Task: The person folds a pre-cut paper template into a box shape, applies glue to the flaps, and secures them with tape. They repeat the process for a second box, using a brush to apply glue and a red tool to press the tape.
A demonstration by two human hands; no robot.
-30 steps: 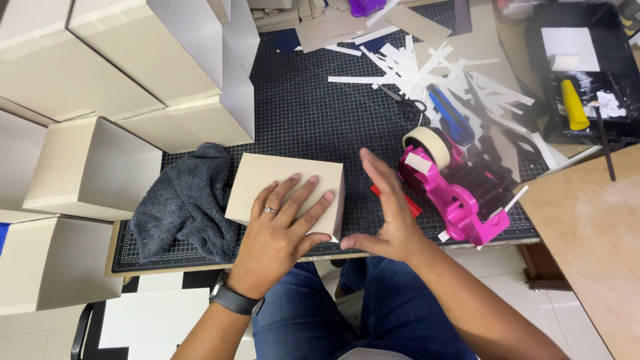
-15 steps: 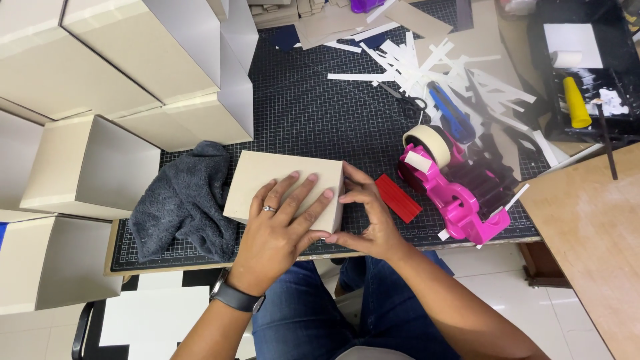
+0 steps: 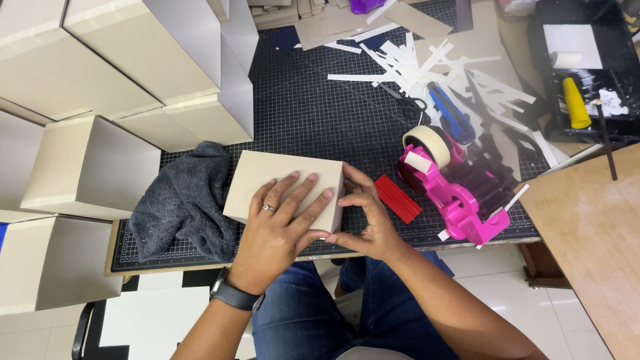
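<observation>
1. Far left: stacked pale card boxes (image 3: 87, 167) crowd the left side of the black gridded cutting mat (image 3: 313, 113); more of them rise toward the upper left corner.
2. A grey cloth (image 3: 183, 203) lies crumpled on the mat's near left part, just beside the small beige box (image 3: 267, 177) and touching its left edge.
3. The small beige box sits flat on the mat near its front edge, centre of view, closed side up.
4. Left hand (image 3: 280, 223): palm down, fingers spread across the box top and pressing on it. A ring shows on one finger, a dark watch on the wrist.
5. Right hand (image 3: 367, 217): cupped against the box's right end, fingertips at the upper right corner, thumb at the lower corner. It grips that end between thumb and fingers.
6. A red flat block (image 3: 398, 199) lies on the mat just right of the right hand, apart from the box.
7. A pink tape dispenser (image 3: 453, 197) with a roll of cream tape (image 3: 428, 143) stands next to the red block.
8. Behind it: white paper strips (image 3: 427, 60), scissors (image 3: 407, 101) and a blue cutter (image 3: 450, 113), scattered.
9. Far right: a black tray (image 3: 620, 87) holding a yellow object (image 3: 575, 101), and a wooden board (image 3: 593, 227) nearer the viewer.
</observation>
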